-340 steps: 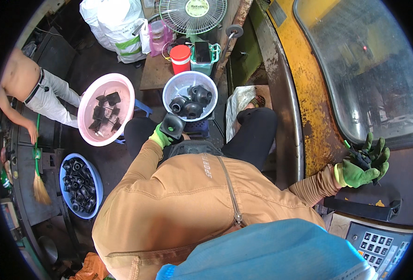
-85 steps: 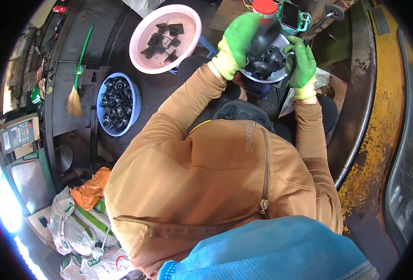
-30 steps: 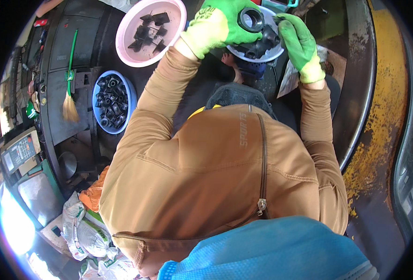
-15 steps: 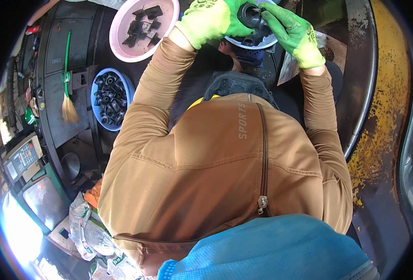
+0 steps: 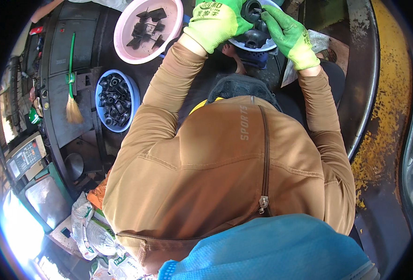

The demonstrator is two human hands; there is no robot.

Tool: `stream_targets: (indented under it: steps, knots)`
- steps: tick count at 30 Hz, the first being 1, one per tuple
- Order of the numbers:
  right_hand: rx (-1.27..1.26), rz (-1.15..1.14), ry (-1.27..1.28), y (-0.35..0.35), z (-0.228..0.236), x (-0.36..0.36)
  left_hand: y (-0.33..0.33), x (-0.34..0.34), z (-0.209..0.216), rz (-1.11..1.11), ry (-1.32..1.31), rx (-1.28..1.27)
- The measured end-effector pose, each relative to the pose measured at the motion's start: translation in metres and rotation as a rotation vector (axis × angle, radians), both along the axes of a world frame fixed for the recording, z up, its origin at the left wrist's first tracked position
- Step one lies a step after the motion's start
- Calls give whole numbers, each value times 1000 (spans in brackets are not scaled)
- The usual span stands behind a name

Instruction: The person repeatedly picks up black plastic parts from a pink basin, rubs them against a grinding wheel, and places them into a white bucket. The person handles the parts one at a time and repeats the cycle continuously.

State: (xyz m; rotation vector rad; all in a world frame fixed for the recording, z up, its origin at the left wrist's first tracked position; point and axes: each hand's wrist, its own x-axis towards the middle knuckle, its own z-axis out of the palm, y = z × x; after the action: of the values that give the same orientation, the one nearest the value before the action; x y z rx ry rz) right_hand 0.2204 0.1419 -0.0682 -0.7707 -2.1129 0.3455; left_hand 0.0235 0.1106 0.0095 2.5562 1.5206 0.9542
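Note:
My left hand (image 5: 218, 23), in a bright green glove, is closed around a black round part (image 5: 252, 11) with a hollow, ring-like end. My right hand (image 5: 288, 37), gloved the same way, has its fingers bent together at the right edge of that part. What its fingertips pinch is too small to make out. Just below both hands stands a basin with a pale blue-white rim (image 5: 268, 46), holding more black parts (image 5: 252, 39). The upper edge of the picture cuts off part of my left hand and the basin.
A pink basin (image 5: 121, 44) with several black pieces stands at the upper left. Below it is a blue basin (image 5: 135, 100) full of black parts. A broom (image 5: 72, 79) hangs on a dark cabinet further left. A worn yellow metal frame (image 5: 388, 93) runs along the right.
The view has shifted slightly, so basins and cabinet sit a little further right. My left hand has tilted with the black part; my right fingertips stay at its edge.

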Motion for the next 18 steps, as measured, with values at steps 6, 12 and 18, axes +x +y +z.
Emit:
stream_targets:
  steps: [6,12,18]
  knots:
    - [-475,-35,155,4,-36,-7,5,5,-10,77,34,106]
    - [-687,-5,356,-9,-33,-30,12,11,-34,193,8,302]
    - [-1243,69,566,-27,5,-45,25,3,-63,268,68,523]
